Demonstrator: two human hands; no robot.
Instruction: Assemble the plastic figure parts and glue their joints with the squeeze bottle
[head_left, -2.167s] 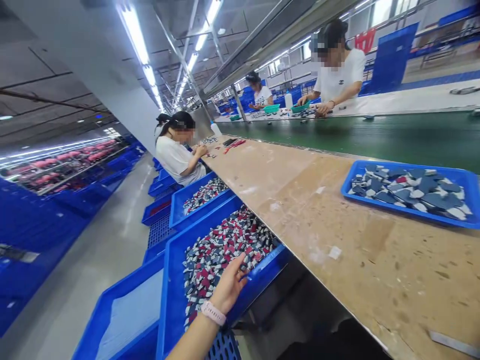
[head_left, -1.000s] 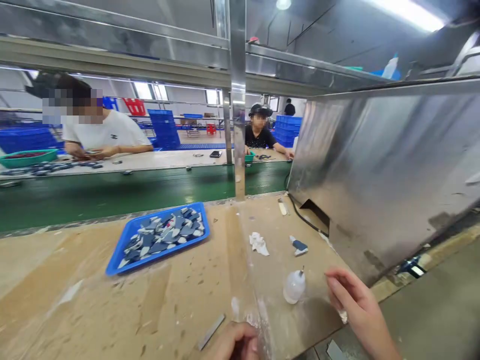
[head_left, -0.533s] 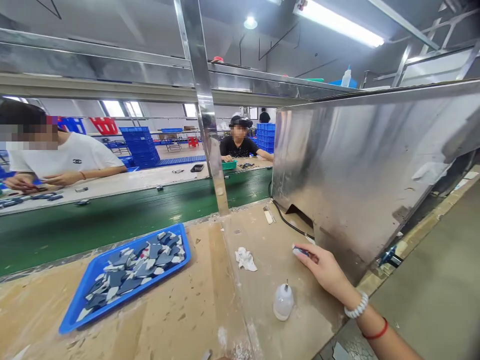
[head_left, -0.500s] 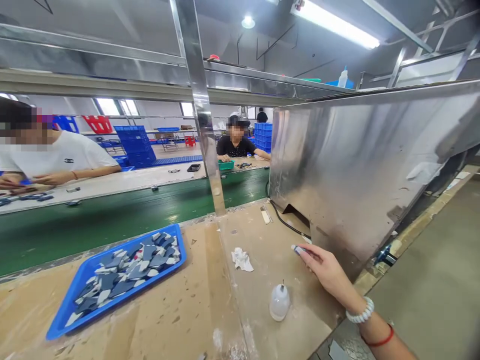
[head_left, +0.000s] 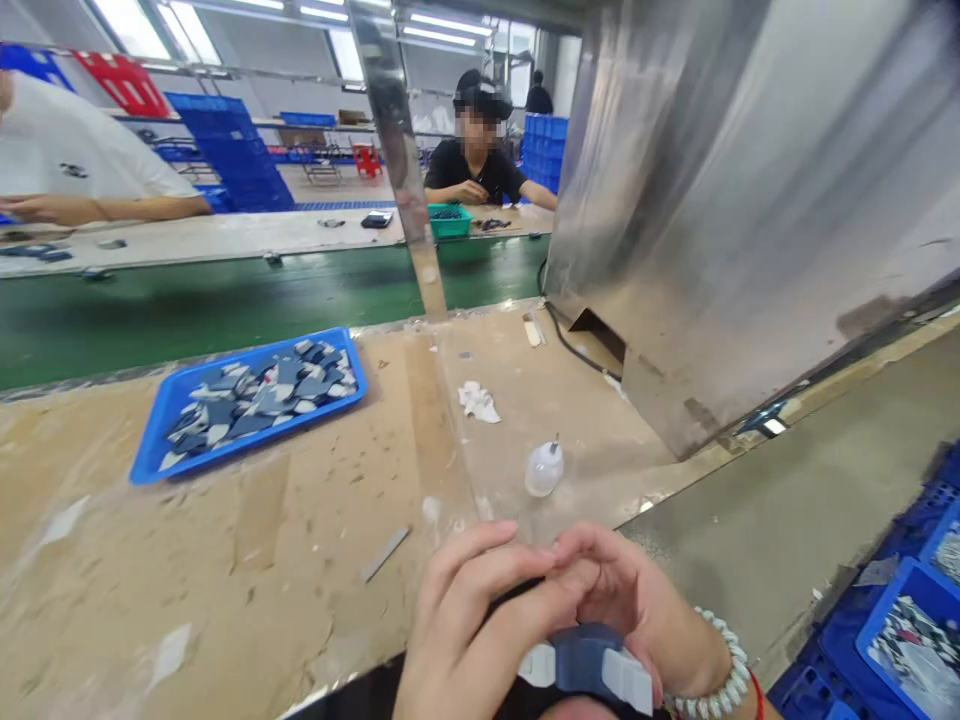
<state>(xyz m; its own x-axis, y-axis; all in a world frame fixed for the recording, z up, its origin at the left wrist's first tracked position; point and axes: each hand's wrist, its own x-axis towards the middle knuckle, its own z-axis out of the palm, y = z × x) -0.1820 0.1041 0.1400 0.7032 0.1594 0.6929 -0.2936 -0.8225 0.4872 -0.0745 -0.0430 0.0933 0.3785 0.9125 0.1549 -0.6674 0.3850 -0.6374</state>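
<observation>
One long tan worktable point(head_left: 322, 530) runs across the lower left and centre of the frame, with a metal housing point(head_left: 720, 230) filling the upper right and a green belt point(head_left: 315, 285) along the table's far edge. A blue tray point(head_left: 142, 450) heaped with dark blue and white pieces sits at centre left.

At the bottom centre the two hands come together. The left hand point(head_left: 487, 610) rises from the bottom edge, its back to the camera, fingers slightly spread, bent and aimed toward the upper right. The right hand point(head_left: 637, 610) comes in from the lower right, wrist bent, palm turned inward, fingers curled toward the left. The fingertips of both meet in a low arch, with little gap between the palms.

Under that arch is a dark blue and white piece point(head_left: 591, 660), near the bottom edge, its blue middle and two white ends facing the camera. The right hand is clasped around its right end; the left fingers bend over its left end, but whether they press on it is hidden.

Beyond the fingertips stands a small translucent bottle point(head_left: 544, 470), then crumpled white paper point(head_left: 478, 401). A coiled pale bracelet point(head_left: 720, 660) rings the right wrist. A thin grey strip point(head_left: 386, 554) lies left of the hands.
</observation>
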